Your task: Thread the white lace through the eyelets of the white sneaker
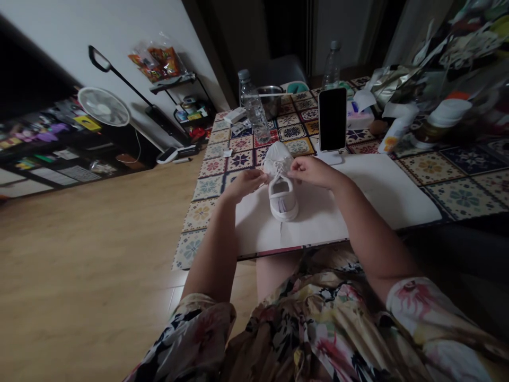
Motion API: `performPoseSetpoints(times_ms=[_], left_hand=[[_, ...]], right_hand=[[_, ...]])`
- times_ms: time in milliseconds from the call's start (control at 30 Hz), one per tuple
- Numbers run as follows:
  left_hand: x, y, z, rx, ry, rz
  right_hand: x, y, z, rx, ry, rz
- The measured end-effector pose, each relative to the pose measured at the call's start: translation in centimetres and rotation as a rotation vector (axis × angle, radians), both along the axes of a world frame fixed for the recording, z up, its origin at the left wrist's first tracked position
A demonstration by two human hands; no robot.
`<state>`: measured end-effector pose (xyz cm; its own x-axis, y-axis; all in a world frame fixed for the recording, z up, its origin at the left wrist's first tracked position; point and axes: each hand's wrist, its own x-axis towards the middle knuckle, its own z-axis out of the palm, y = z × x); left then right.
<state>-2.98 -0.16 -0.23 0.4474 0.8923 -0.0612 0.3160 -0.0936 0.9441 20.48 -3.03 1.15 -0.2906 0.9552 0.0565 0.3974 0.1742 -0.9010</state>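
1. A white lace-up sneaker (283,206) is resting on a white rectangular sheet (382,185) atop the tile-patterned bench (209,188).
2. The left hand (247,183) is pinching the thin white shoelaces (279,168) at left.
3. The right hand (312,171) is pinching them at right.

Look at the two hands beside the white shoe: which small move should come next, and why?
Perhaps ease the left hand and right hand gently apart to snug the laces: both are at opposite sides of the white shoe, seemingly pinching, with the knotted-looking area between.
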Motion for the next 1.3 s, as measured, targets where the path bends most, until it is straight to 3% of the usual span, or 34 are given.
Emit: performPoseSetpoints(times_ms=[167, 300, 533, 633, 767, 967, 1100, 1300], left_hand=[[-0.3, 0.3, 0.1, 0.035, -0.056, -0.044], [-1.0, 0.7, -0.3, -0.033, -0.107, -0.081], [-1.9, 0.6, -0.2, -0.226, -0.097, -0.211], [-2.0, 0.2, 0.4, -0.166, -0.106, -0.248], [-1.1, 0.0, 0.7, 0.012, -0.310, -0.165], [1.7, -0.9, 0.2, -0.088, -0.653, -0.040], [3.1, -1.5, 0.1, -0.152, -0.776, 0.038], [4.0, -1.4, -0.8, -0.169, -0.853, 0.101]], right_hand=[[0.8, 0.3, -0.3, -0.131, 0.098, 0.088], [1.5, 0.5, -0.5, -0.231, 0.179, 0.178], [2.2, 0.7, -0.2, -0.251, 0.115, 0.273], [2.4, 0.3, 0.3, -0.199, 0.209, 0.309], [1.8, 0.2, 0.7, -0.178, 0.511, 0.223], [-0.8, 0.4, -0.4, -0.244, 0.893, 0.183], [-2.2, 0.8, -1.4, -0.233, 0.949, 0.076], [-3.2, 1.3, -2.6, -0.110, 0.813, -0.124]])
